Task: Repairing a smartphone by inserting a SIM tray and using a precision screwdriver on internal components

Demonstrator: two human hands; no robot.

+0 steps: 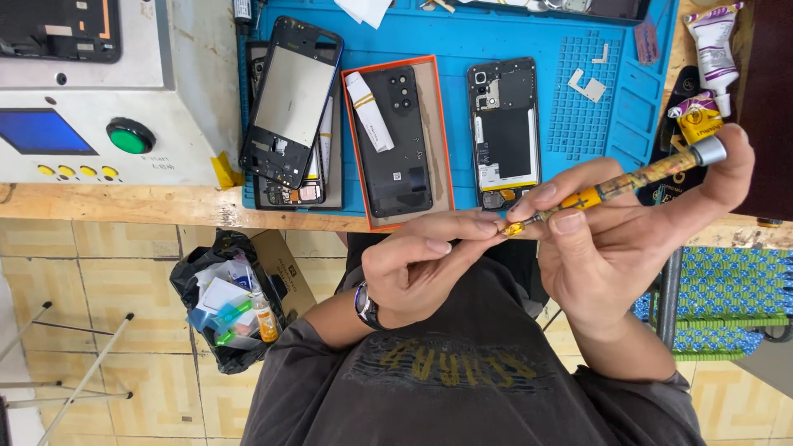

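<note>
So this is mid phone repair, and the step in hand looks like sorting out the tip of the precision screwdriver (628,177) rather than working on a phone. The right hand (615,239) is wrapped around the yellow patterned shaft, with a finger resting on the silver cap at the far end, and the tool is held in the air in front of the bench edge, over the person's lap. The left hand (421,268) is pinched shut right at the tip, thumb and forefinger closed on the point; whether there's a tiny screw or bit in there I can't tell, it's too small. Up on the blue work mat (578,49) sits the opened smartphone (504,132) with its back off, board and battery showing, just beyond the hands. Next to it is an orange-rimmed box tray (442,124) holding a black back cover (399,140) and a white roll, and further over a bare phone frame (291,99) stacked on other parts. My guess is the next move needs a steady hand and a dead straight tip on a tiny screw head.
</note>
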